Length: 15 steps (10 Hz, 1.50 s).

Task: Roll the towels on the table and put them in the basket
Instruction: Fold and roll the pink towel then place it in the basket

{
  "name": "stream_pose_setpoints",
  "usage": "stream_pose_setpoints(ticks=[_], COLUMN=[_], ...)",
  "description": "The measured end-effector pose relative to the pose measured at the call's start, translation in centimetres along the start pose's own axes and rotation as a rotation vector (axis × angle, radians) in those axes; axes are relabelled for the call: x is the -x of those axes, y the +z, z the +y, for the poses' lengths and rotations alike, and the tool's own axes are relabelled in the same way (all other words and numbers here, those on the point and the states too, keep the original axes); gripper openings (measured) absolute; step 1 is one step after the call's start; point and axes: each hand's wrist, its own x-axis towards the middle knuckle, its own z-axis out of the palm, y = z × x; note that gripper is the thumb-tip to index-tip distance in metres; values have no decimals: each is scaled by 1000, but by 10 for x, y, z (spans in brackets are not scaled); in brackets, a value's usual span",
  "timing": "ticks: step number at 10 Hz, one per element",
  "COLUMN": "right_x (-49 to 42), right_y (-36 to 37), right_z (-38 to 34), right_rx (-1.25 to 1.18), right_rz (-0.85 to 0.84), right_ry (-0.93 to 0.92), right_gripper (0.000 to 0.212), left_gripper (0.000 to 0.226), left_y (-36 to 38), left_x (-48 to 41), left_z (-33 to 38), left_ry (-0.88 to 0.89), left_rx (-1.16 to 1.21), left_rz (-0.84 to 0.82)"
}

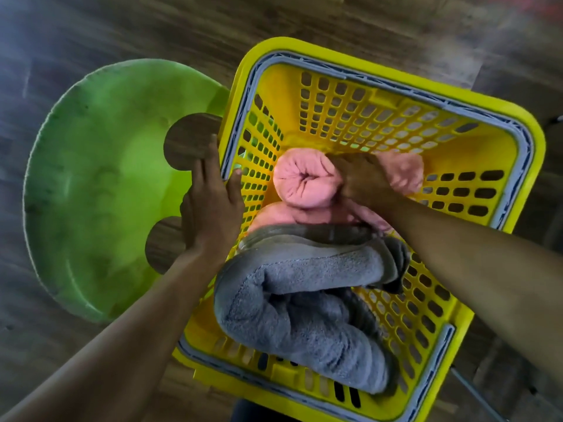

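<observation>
Room: grey towel (pixel 304 293) fills basket's (pixel 538 147) near half; far end open.
Pink roll (pixel 304 181): on end, axis upright.
Left grip (pixel 213 205): spread on rim.
Right grip (pixel 362 181): on roll; blurred, closure cannot be told.

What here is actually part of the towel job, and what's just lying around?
Part of the job: yellow basket; pink rolled towels inside it; grey towel inside it; left hand resting on the basket rim; right hand down among the pink towels.

Just lying about: green plastic seat beside the basket; wooden floor.
</observation>
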Motion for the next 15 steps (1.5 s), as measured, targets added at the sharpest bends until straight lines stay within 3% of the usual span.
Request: stream_pose_setpoints(ticks=[1, 3, 5, 7, 8, 9, 11, 13, 15], right_x=[-12, -12, 0, -1, -3, 5, 6, -7, -6], right_y=[9, 11, 30, 28, 36, 34, 35, 40, 45], right_z=[4, 2, 2, 2, 10, 19, 24, 23, 13], right_rx=[7, 11, 72, 177, 203, 216, 186, 223, 101], right_rz=[93, 71, 129, 359, 288, 195, 156, 403, 225], right_ry=[-8, -34, -92, -235, -128, -26, -35, -184, 15], right_gripper=[66, 86, 81, 61, 72, 97, 83, 56, 63], left_gripper=[56, 55, 56, 56, 56, 56, 56, 56, 56], left_y=[0, 3, 3, 5, 6, 5, 5, 6, 6], left_x=[0, -2, -2, -1, -1, -1, 0, -1, -1], left_z=[2, 1, 0, -1, -2, -1, -2, -3, -2], left_ry=[-14, -22, -9, -4, -10, -2, -7, -11, -4], left_rx=[-11, -22, -16, -32, -23, -11, -14, -18, -10], left_rz=[-19, 2, 10, 19, 20, 23, 15, 34, 29])
